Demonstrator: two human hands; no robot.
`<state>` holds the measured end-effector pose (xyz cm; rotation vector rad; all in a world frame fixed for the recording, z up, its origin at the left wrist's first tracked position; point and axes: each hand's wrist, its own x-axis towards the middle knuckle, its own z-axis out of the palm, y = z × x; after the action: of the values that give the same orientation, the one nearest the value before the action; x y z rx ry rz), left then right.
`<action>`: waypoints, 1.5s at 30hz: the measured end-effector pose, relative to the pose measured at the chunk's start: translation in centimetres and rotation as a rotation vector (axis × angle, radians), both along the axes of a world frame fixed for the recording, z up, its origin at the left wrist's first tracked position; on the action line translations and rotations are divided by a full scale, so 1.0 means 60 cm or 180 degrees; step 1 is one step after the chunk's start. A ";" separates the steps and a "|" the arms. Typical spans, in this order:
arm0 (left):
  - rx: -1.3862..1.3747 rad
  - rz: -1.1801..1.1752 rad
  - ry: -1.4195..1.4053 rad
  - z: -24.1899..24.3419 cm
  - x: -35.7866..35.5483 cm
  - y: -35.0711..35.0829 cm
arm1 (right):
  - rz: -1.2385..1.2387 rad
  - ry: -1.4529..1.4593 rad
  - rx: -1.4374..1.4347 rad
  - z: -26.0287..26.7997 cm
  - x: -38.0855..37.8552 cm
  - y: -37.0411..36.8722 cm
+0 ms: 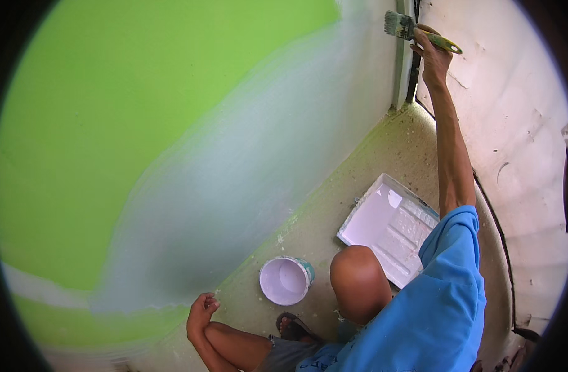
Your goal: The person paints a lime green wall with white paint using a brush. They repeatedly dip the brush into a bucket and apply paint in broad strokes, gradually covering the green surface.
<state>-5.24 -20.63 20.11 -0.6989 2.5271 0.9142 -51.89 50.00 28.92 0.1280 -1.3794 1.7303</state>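
Note:
Up at the top right, my right hand (433,56) grips the green and yellow handle of a flat paintbrush (401,25). Its paint-caked bristles point left, in front of the pale vertical trim (403,69) at the wall's right end; whether they touch it I cannot tell. At my left knee, my left hand (202,312) hangs loosely with curled fingers and holds nothing. The wall (125,93) is bright green, with a broad whitish coated area (246,162) along its lower right.
A small tub (287,281) containing pale paint stands on the concrete floor (246,302) near my sandalled foot. Beyond my bent knee lies a paint roller tray (381,200), with pale paint pooled in its deep end. A whitish, scuffed metal-like panel (507,116) bounds the right side.

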 end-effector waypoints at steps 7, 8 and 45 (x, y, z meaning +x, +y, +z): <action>0.0004 0.0084 0.0141 0.035 0.023 0.023 | 0.0745 -0.1912 0.0532 -0.158 0.267 -0.090; 0.0022 0.0107 0.0162 0.041 0.032 0.027 | 0.0762 -0.2101 0.0848 -0.186 0.303 -0.108; -0.0020 -0.0030 0.0211 0.044 0.024 0.048 | 0.0169 -0.3389 0.2789 -0.497 0.452 -0.154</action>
<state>-3.81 -17.75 22.78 -0.6685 2.5900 0.9415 -24.80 40.73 -0.91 -0.3364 -2.8618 1.0775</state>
